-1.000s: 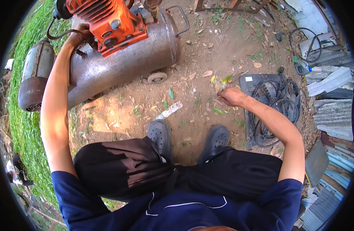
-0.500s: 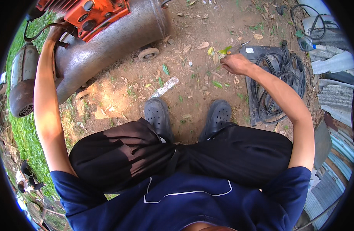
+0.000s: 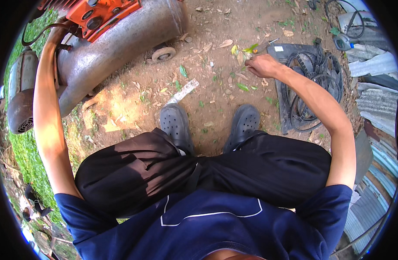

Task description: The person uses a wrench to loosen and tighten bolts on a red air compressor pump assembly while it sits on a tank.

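Note:
At the upper left stands an air compressor with an orange pump head [image 3: 101, 17] on a worn grey metal tank [image 3: 116, 54]. My left arm reaches along its near end, and my left hand [image 3: 60, 28] is beside a black hose behind the pump head, its fingers hidden. Out over the dirt at the right, my right hand [image 3: 262, 66] is closed with curled fingers; whatever is in them cannot be made out. Just beyond it lies a thin tool with an orange handle [image 3: 255, 51] and a metal shaft, perhaps a screwdriver, beside yellow-green leaves [image 3: 240, 53].
A dark flat mat [image 3: 285, 54] with coiled black belts [image 3: 309, 86] lies right of my right hand. Corrugated sheets [image 3: 376, 104] line the far right. A tank wheel [image 3: 163, 54] rests on the dirt, and a pale flat strip [image 3: 183, 91] lies before my clogs [image 3: 176, 125].
The whole view has shifted slightly, so the scene sits a little higher and further left. My right hand stays near the orange-handled tool; my left hand stays at the compressor.

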{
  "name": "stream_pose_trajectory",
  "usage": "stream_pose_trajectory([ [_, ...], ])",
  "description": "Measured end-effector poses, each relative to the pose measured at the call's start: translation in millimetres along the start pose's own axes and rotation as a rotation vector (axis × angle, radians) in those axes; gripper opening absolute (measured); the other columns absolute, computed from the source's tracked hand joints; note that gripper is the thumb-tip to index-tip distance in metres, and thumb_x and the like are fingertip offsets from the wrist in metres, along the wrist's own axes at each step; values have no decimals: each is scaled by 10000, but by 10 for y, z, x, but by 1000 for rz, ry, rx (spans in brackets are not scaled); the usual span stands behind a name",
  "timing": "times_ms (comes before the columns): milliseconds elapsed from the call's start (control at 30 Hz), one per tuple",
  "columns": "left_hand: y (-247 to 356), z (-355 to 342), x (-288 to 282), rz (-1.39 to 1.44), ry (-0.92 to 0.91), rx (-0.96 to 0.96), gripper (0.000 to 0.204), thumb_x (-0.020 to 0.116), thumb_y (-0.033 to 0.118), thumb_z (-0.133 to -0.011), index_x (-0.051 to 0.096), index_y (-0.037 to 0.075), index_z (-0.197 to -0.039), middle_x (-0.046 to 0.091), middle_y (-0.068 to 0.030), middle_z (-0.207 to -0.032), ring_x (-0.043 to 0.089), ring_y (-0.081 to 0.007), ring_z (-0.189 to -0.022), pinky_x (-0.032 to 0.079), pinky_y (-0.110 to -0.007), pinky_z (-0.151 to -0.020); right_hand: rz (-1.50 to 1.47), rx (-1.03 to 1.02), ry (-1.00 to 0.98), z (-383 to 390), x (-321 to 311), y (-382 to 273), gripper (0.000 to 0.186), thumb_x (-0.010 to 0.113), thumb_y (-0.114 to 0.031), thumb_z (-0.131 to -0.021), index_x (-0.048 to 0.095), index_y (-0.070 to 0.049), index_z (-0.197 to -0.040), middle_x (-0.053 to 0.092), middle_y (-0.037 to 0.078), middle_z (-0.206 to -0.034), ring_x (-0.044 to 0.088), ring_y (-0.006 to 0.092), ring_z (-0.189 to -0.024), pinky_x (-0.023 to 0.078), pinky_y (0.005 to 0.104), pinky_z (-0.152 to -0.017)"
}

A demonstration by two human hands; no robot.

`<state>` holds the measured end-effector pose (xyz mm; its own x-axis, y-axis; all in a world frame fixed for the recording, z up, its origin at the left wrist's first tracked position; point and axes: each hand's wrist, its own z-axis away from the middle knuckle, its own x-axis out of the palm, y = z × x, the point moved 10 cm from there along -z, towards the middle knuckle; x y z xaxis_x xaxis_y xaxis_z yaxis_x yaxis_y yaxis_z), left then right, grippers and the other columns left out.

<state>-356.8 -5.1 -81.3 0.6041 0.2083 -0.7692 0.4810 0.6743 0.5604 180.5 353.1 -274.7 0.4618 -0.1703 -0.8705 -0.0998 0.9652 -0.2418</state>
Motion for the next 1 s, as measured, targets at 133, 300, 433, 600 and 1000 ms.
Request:
stream_pose_trajectory([
  [133, -68, -241, 82, -82, 14, 164, 324, 598, 265, -909, 671, 0, -1079, 708, -75, -966, 660, -135, -849, 522, -300, -789, 22, 22, -16, 17, 14, 46, 217, 576, -213, -902, 618, -42, -1028, 679, 208, -867, 662, 395, -857, 523, 503, -749],
  [300, 51, -168, 42, -427, 67, 280, 320, 601, 267, -899, 679, 3, -1063, 704, -77, -995, 654, -134, -880, 520, -308, -803, 29, 33, 10, 49, -84, 47, 210, 574, -224, -916, 613, -42, -1012, 677, 204, -850, 660, 399, -844, 516, 509, -738],
  [433, -31, -249, 131, -438, 7, 235, 334, 590, 276, -897, 677, -10, -1048, 699, -75, -1016, 647, -157, -920, 505, -311, -845, 29, 40, -10, 108, -11, 35, 216, 578, -222, -910, 613, -38, -1019, 677, 206, -850, 661, 397, -846, 520, 506, -742],
  [600, 151, -110, 94, -612, 124, 340, 333, 580, 261, -916, 650, -4, -1105, 685, -120, -1083, 654, -208, -953, 500, -330, -857, 36, 17, -2, 202, -46, -70, 238, 578, -218, -900, 612, -30, -1043, 682, 204, -862, 666, 392, -854, 529, 502, -755],
  [1000, 1266, 785, 1014, -332, -162, 35, 333, 593, 377, -958, 618, 87, -797, 539, 26, -668, 474, -40, -601, 348, -219, -529, -75, 89, 117, 233, -159, 141, 190, 580, -220, -907, 536, -60, -1000, 646, 169, -798, 650, 371, -795, 501, 495, -693],
])
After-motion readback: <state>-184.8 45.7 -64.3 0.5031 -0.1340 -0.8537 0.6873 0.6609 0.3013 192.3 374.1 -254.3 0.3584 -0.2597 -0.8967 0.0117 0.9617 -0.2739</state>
